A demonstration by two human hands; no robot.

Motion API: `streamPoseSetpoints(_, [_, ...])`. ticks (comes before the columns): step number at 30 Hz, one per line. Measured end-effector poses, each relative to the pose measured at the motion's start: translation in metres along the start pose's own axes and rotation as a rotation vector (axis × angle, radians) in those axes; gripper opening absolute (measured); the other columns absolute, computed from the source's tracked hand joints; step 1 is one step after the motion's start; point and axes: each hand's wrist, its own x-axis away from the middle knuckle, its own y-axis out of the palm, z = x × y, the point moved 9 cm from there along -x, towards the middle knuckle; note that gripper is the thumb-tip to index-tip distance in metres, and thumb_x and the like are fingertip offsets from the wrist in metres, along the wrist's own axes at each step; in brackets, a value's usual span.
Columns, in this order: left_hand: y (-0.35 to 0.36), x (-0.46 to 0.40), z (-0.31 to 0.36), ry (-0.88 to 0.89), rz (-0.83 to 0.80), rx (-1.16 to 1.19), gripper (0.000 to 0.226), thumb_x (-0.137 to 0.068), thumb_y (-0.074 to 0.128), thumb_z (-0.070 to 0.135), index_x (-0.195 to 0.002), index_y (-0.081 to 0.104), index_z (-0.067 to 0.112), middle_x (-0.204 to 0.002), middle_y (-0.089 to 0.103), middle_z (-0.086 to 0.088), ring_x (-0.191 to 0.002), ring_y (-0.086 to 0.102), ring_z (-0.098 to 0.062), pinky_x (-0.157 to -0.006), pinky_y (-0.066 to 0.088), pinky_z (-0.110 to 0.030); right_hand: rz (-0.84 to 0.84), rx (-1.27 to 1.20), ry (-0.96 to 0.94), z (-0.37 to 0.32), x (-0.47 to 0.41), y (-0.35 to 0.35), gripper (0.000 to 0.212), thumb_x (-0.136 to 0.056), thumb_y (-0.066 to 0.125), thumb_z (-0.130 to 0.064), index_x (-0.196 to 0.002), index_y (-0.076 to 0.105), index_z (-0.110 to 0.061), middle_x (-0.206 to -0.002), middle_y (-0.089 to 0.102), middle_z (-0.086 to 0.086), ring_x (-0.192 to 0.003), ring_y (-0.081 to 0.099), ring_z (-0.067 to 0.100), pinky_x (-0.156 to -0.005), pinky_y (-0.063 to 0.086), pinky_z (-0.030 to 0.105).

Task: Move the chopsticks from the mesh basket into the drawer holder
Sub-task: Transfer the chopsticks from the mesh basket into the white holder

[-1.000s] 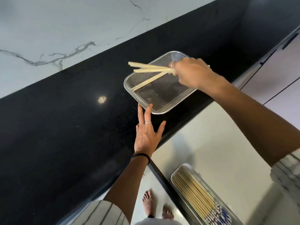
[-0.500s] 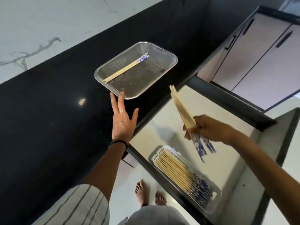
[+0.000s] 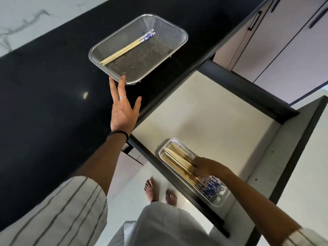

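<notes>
Steel mesh basket (image 3: pixel 174 32) sits on the black tabletop (image 3: pixel 44 89) with only a pair of chopsticks (image 3: pixel 126 47) left in it, lying diagonally along its far side. Most of the job looks done: the clear holder (image 3: pixel 162 150) in the open drawer (image 3: pixel 213 112) carries a full bundle (image 3: pixel 174 158). My right hand (image 3: pixel 204 166) rests on that bundle, fingers curled onto the sticks; whether it grips any, I cannot tell. My left hand (image 3: pixel 123 110) lies flat with fingers straight, fingertips at the basket's near rim. Remaining: the last pair.
</notes>
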Motion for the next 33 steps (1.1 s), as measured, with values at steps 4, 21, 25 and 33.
streamPoseSetpoints(4, [0.0,-0.001,0.0,0.003,0.011,-0.003,0.072,-0.094,0.06,0.025,-0.151,0.016,0.028,-0.161,-0.004,-0.007,-0.121,0.052,-0.027,-0.093,0.038,-0.021,0.079,0.021,-0.006,-0.002,-0.003,0.003,0.029,-0.098,0.044,-0.025,-0.116,0.053,-0.003,-0.105,0.064,0.015,-0.08,0.055,0.018,-0.072,0.042,0.024])
streamPoseSetpoints(21, [0.002,-0.004,0.0,0.022,0.012,-0.013,0.071,-0.094,0.06,0.026,-0.15,0.017,0.028,-0.161,-0.002,-0.01,-0.12,0.053,-0.035,-0.095,0.047,-0.036,0.298,-0.092,0.029,0.014,0.003,0.008,0.023,-0.094,0.048,-0.033,-0.103,0.062,-0.017,-0.106,0.068,0.004,-0.092,0.065,0.02,-0.085,0.054,0.035])
streamPoseSetpoints(25, [0.002,-0.004,0.0,0.027,0.006,-0.013,0.071,-0.094,0.059,0.027,-0.15,0.016,0.027,-0.161,-0.002,-0.01,-0.123,0.051,-0.035,-0.096,0.048,-0.041,0.375,-0.018,0.052,0.016,0.007,0.011,0.029,-0.097,0.045,-0.039,-0.114,0.058,-0.019,-0.111,0.067,0.001,-0.095,0.066,0.019,-0.079,0.047,0.024])
streamPoseSetpoints(33, [0.003,-0.004,-0.002,0.027,0.008,-0.022,0.071,-0.094,0.06,0.028,-0.151,0.017,0.025,-0.161,-0.001,-0.011,-0.122,0.052,-0.032,-0.097,0.046,-0.035,0.466,0.039,0.02,0.006,0.018,0.007,0.037,-0.101,0.037,-0.035,-0.135,0.046,-0.023,-0.132,0.058,0.001,-0.113,0.062,0.021,-0.099,0.049,0.034])
